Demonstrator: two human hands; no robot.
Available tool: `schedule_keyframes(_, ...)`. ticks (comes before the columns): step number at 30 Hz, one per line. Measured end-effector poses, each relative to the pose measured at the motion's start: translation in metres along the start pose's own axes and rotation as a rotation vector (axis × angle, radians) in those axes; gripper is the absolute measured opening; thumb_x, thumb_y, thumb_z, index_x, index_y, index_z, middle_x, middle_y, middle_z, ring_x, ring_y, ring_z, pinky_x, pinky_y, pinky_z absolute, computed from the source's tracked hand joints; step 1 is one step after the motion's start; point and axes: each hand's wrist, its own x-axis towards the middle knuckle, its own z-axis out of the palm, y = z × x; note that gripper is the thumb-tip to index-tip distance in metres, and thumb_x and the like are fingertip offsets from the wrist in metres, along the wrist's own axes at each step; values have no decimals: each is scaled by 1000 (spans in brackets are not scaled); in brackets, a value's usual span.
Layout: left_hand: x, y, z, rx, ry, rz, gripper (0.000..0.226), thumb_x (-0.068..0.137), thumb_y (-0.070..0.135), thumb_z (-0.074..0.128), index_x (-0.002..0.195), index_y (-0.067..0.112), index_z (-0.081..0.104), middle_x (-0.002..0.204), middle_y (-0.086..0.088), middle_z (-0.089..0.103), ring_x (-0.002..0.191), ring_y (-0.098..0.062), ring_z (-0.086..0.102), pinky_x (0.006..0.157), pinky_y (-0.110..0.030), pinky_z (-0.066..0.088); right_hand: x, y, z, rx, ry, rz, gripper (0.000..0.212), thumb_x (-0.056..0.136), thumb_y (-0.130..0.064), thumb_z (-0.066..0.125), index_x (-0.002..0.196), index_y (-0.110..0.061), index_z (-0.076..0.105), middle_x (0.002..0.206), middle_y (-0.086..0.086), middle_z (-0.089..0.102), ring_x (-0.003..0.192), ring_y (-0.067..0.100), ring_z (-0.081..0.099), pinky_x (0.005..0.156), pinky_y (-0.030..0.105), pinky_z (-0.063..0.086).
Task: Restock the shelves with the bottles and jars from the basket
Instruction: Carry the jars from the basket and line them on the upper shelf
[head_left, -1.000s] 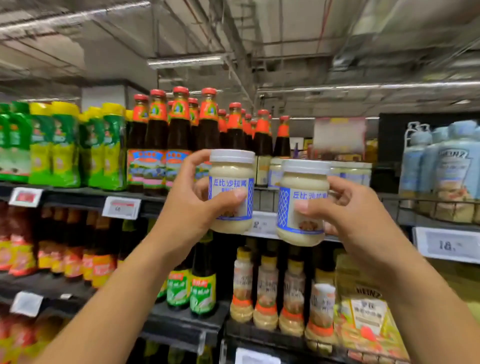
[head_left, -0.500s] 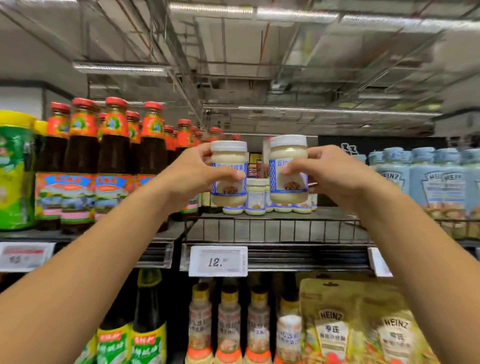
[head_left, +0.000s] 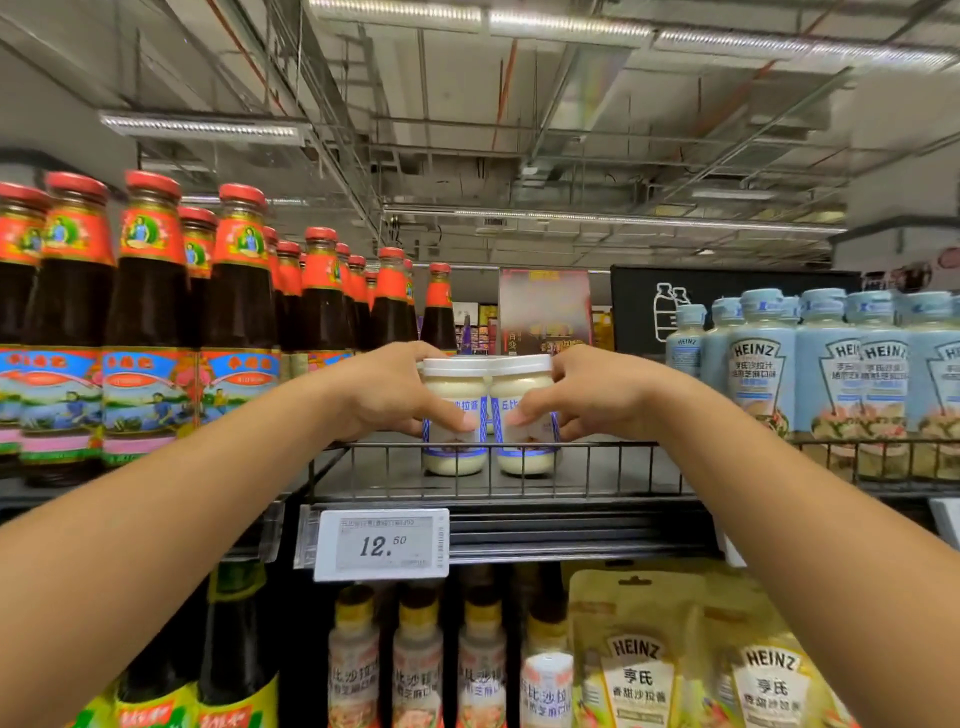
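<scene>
Two white-lidded jars of pale cream dressing with blue labels stand side by side on the top shelf (head_left: 597, 470), behind its wire front rail. My left hand (head_left: 384, 397) grips the left jar (head_left: 454, 382), fingers behind and thumb across the label. My right hand (head_left: 587, 397) grips the right jar (head_left: 519, 382) the same way. The jars touch each other, and their bases appear to rest on the shelf. The basket is out of view.
Red-capped dark sauce bottles (head_left: 150, 322) crowd the shelf to the left. Pale blue Heinz bottles (head_left: 826, 364) stand to the right. A 12.60 price tag (head_left: 382, 544) hangs below. Dressing bottles (head_left: 418, 670) and yellow Heinz pouches (head_left: 639, 670) fill the lower shelf.
Both hands moved forward and down with the jars, from held in the air before the shelf to set down together behind the wire rail. The camera came closer.
</scene>
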Motion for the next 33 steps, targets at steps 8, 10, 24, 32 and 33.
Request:
schedule_keyframes(8,3,-3,-10,194,-51,-74,68,69,15,89,128,17,55,101,-10,75,99,-24,71,84,-33,57,-3,7,-7,-158,73,-8,56,57,-49,92,93,-12,70,83,5,73,76,17,73,76,37,63)
schedule_keyframes(10,5,-2,-13,221,-67,-82,57,70,18,88,120,11,63,95,-8,77,93,-22,73,79,-28,57,-5,7,-10,-206,85,12,58,53,-55,91,84,-10,71,78,7,76,73,19,75,67,31,62)
schedule_keyframes(24,85,13,36,381,-97,1,67,65,21,92,113,21,46,95,-9,69,76,-19,71,66,-30,61,17,28,-44,-380,146,261,67,68,-50,88,100,5,66,85,18,75,70,26,76,65,38,64)
schedule_keyframes(32,125,3,40,1061,95,462,93,57,69,82,129,23,46,114,4,46,104,-19,49,78,-32,44,34,41,-54,-428,107,347,59,79,-40,83,106,9,66,90,21,75,75,30,76,69,40,64)
schedule_keyframes(33,128,3,38,1088,92,484,90,56,71,81,124,23,48,112,5,43,102,-18,47,77,-32,43,38,43,-54,-434,95,355,58,80,-39,82,108,9,66,91,22,74,77,31,76,71,41,64)
